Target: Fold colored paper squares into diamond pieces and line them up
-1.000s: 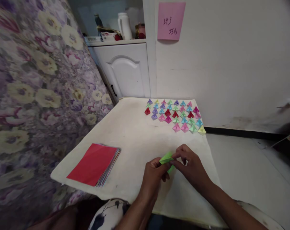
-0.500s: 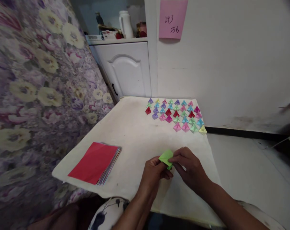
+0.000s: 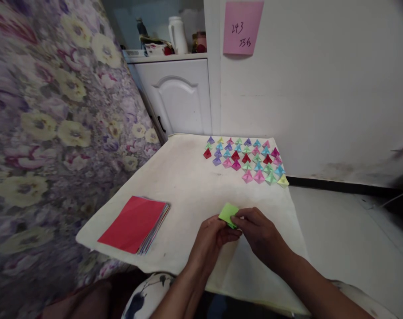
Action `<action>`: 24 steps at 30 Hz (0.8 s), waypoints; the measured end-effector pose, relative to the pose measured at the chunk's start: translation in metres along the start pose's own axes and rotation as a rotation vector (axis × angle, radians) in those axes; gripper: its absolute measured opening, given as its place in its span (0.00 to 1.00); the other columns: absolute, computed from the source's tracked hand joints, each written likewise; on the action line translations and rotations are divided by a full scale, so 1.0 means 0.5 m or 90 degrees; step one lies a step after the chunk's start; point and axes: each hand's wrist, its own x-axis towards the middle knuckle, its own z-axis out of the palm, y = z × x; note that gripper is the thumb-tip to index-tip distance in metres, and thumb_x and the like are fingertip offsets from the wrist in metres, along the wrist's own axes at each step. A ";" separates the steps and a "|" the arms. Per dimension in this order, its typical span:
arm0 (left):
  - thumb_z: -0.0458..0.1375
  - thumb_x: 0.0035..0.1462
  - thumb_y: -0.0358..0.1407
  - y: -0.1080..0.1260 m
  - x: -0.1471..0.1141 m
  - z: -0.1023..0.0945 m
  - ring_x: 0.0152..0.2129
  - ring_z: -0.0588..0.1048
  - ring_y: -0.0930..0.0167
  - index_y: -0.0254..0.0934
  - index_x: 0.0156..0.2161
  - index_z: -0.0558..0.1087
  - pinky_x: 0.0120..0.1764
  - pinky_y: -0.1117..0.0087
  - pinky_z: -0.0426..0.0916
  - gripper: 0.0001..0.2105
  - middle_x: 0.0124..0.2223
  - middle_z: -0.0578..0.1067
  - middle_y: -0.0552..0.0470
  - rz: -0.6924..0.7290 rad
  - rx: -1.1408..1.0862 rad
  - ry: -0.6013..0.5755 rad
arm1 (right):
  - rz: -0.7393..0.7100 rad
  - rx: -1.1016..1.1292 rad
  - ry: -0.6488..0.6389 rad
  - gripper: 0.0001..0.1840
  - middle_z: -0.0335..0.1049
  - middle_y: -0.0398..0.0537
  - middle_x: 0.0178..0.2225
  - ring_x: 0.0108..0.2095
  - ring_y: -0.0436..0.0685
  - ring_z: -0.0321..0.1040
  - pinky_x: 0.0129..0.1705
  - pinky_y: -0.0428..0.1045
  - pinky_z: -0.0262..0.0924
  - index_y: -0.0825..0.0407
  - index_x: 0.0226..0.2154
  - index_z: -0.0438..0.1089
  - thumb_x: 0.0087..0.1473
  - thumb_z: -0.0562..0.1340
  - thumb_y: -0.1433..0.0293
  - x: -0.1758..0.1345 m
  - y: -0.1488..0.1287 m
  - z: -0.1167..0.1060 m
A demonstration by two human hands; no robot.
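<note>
A small folded piece of light green paper (image 3: 228,213) is held above the near part of the table. My left hand (image 3: 212,235) grips its lower left side, thumb on top and fingers underneath. My right hand (image 3: 259,228) pinches its right edge between thumb and fingers. The paper's underside and part of its right edge are hidden by my fingers. Farther back on the table stand several rows of small folded paper pieces (image 3: 247,158) in pink, red, blue, green, purple and yellow.
A stack of coloured paper with a red sheet (image 3: 134,225) on top lies at the left of the cloth-covered table (image 3: 184,186). Floral fabric (image 3: 61,146) hangs along the left. Behind are a white cabinet (image 3: 181,99) and a wall with a pink note (image 3: 243,27).
The green paper has turned from a pointed shape to a squarer face towards me. My right thumb has moved onto its face, and the view has shifted slightly.
</note>
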 end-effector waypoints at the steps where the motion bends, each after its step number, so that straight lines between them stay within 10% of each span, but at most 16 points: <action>1: 0.53 0.51 0.28 0.002 -0.001 0.000 0.25 0.76 0.71 0.27 0.35 0.74 0.32 0.71 0.69 0.09 0.28 0.77 0.46 0.006 -0.012 -0.013 | 0.003 -0.008 0.000 0.16 0.65 0.53 0.40 0.38 0.55 0.61 0.38 0.51 0.63 0.50 0.46 0.67 0.58 0.52 0.77 -0.001 0.000 0.001; 12: 0.59 0.53 0.37 -0.002 0.009 -0.006 0.23 0.74 0.74 0.29 0.33 0.74 0.29 0.75 0.69 0.10 0.27 0.76 0.49 0.027 0.018 0.054 | 0.042 0.054 0.024 0.19 0.64 0.53 0.45 0.38 0.56 0.63 0.37 0.52 0.63 0.47 0.46 0.68 0.57 0.51 0.77 -0.005 -0.016 -0.002; 19: 0.59 0.52 0.38 -0.001 0.006 0.007 0.23 0.76 0.72 0.28 0.34 0.74 0.28 0.74 0.69 0.11 0.27 0.77 0.47 -0.006 0.103 0.043 | 0.497 0.411 0.037 0.13 0.68 0.45 0.28 0.23 0.49 0.60 0.24 0.46 0.55 0.52 0.37 0.70 0.49 0.62 0.63 0.017 -0.002 -0.021; 24: 0.58 0.53 0.40 -0.007 0.005 0.012 0.24 0.76 0.72 0.29 0.35 0.75 0.30 0.73 0.70 0.13 0.28 0.77 0.46 -0.003 0.126 -0.005 | 0.570 0.598 0.007 0.11 0.63 0.39 0.19 0.19 0.45 0.52 0.20 0.43 0.46 0.55 0.24 0.68 0.42 0.67 0.64 0.016 0.004 -0.003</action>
